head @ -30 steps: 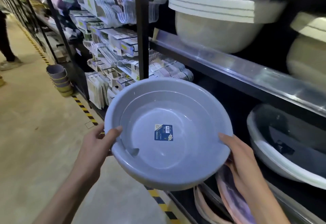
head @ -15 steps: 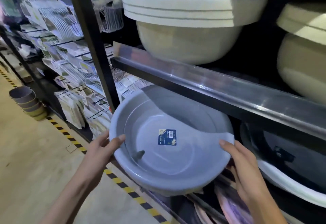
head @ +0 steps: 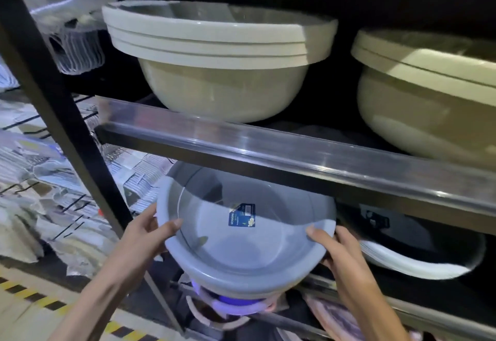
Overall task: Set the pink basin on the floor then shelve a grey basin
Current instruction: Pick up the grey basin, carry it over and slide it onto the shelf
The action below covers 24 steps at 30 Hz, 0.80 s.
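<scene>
Grey basin (head: 241,236): half under shelf rail (head: 295,158), tilted; left hand (head: 145,236) and right hand (head: 338,249) clamped on opposite rims; risk: far rim catching the rail, or knocking neighbouring white basin (head: 418,263).
</scene>
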Tool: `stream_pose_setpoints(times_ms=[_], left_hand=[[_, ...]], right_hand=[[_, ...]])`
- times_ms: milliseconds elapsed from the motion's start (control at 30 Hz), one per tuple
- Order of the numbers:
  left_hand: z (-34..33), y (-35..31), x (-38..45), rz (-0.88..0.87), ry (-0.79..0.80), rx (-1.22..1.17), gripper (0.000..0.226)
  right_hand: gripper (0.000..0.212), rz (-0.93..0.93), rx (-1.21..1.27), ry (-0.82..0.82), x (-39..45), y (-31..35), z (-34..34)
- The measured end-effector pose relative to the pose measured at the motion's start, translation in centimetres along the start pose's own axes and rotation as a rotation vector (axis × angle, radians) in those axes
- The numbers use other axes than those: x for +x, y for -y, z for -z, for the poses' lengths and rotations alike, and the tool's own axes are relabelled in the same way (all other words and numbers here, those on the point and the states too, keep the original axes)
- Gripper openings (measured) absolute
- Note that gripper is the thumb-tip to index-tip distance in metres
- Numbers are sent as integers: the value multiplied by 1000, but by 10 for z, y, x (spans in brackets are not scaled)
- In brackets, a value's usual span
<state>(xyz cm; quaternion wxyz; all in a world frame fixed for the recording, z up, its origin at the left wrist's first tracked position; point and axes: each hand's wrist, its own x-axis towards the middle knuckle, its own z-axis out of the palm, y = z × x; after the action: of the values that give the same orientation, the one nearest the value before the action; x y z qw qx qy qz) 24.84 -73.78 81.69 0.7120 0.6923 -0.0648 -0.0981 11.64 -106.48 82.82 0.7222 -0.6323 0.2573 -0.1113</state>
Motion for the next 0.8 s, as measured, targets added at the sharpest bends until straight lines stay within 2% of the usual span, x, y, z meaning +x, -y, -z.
stream_pose_setpoints(times_ms=[133,233,367,533,700,800], left_hand=[[7,4,23,11,34,-11,47],[10,7,40,30,54,-50,48],[7,4,66,30,45,-70,51],[5,-5,98,92,9,21,74],[4,-3,114,157,18,37,43],[5,9,120,171,54,35,20]], right_hand=[[27,1,39,-51,-5,-4,-17],[22,-16,40,-130,-3,-9,-26],[27,-53,1,-196,5,-5,-40],[43,-92,5,-202,14,1,-51],[33,-61,74,-219,33,4,-56],[35,-53,80,-201,42,1,-57]])
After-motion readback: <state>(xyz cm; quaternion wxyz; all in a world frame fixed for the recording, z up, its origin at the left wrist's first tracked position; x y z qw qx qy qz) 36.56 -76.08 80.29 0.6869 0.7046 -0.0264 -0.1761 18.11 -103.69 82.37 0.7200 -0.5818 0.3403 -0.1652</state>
